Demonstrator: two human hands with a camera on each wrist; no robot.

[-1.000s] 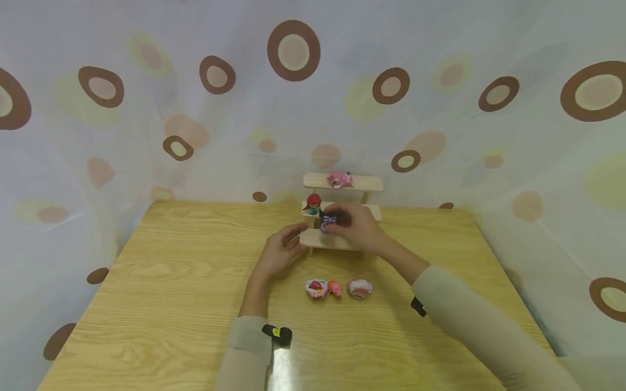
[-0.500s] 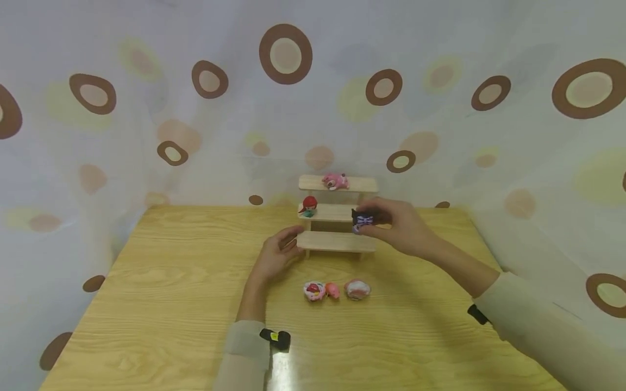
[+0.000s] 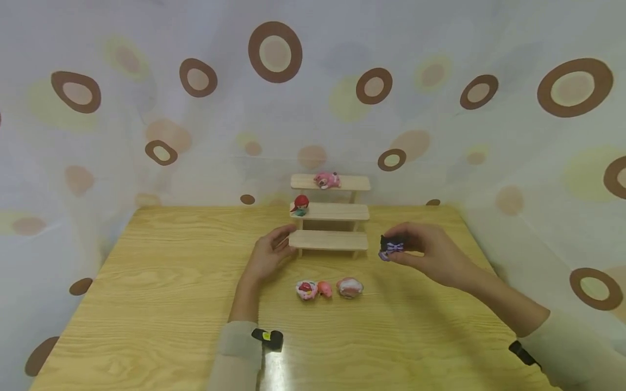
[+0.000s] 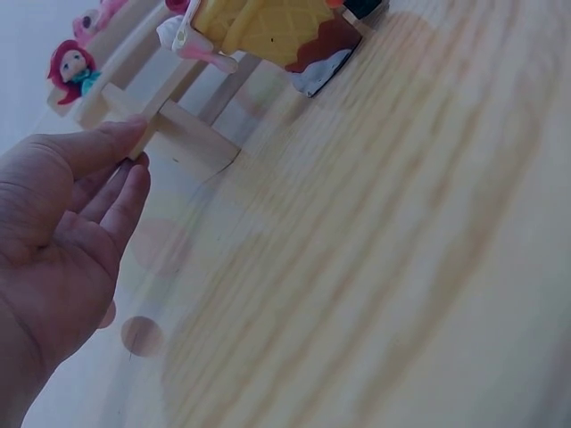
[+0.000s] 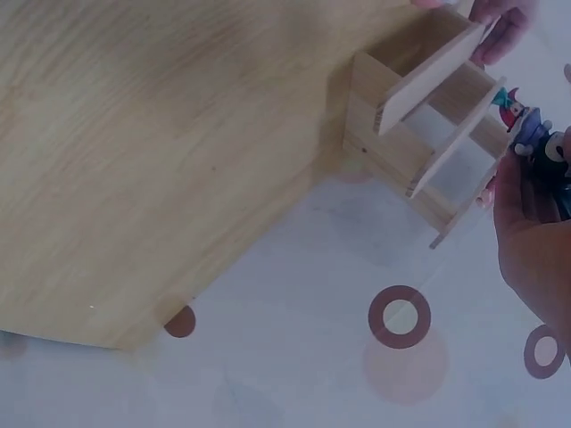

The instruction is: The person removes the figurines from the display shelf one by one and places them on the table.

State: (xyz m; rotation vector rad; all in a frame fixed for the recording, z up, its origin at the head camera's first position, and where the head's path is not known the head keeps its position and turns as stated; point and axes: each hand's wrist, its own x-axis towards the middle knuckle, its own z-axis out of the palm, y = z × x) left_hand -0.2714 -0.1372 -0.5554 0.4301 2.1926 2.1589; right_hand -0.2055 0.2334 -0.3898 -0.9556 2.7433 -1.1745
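My right hand [image 3: 435,255] holds a small black figurine with a purple bow [image 3: 393,247] between thumb and fingers, in the air to the right of a three-step wooden display shelf [image 3: 330,240]. In the right wrist view, the dark figurine [image 5: 540,147] shows only partly at the edge. My left hand [image 3: 267,258] pinches the left end of the lowest board, thumb above and fingers below, as the left wrist view shows. A red-haired mermaid figurine [image 3: 300,206] sits at the left of the middle board. On the top board lies a pink bear figurine [image 3: 326,180].
In front of the shelf, several small toys lie on the wooden table [image 3: 161,304]: a white and pink one [image 3: 306,289], an orange-pink one [image 3: 325,289] and a pink and white one [image 3: 349,288]. A dotted curtain [image 3: 210,125] hangs behind the table.
My right hand has carried the black figurine from in front of the shelf's middle board out to the right and lower. The left hand stays at the shelf's left end.
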